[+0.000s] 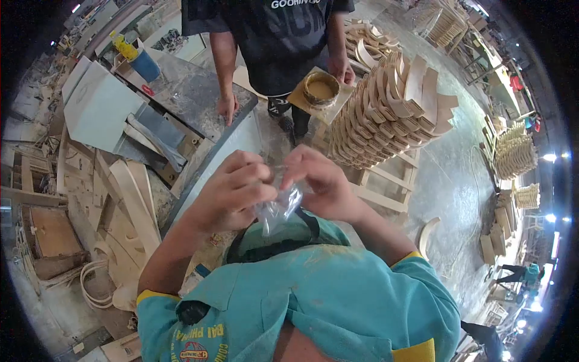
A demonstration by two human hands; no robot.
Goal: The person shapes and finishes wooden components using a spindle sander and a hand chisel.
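In front of my chest, my left hand [232, 188] and my right hand [319, 184] come close together with curled fingers. Between them hangs a small clear plastic bag [277, 212], its shiny film bunched below the fingers. Both hands pinch its upper part. I cannot make out whether anything is inside the bag. A green cloth item, seemingly a cap [271, 240], is just below the bag, against my turquoise shirt.
Opposite me a person [271, 51] holds a square board [300, 96] carrying a round container [321, 88] of brownish material. Curved wooden pieces [386, 114] are stacked on a pallet [383, 199] at right. A dusty machine table [193, 90] and wood offcuts [129, 199] occupy the left.
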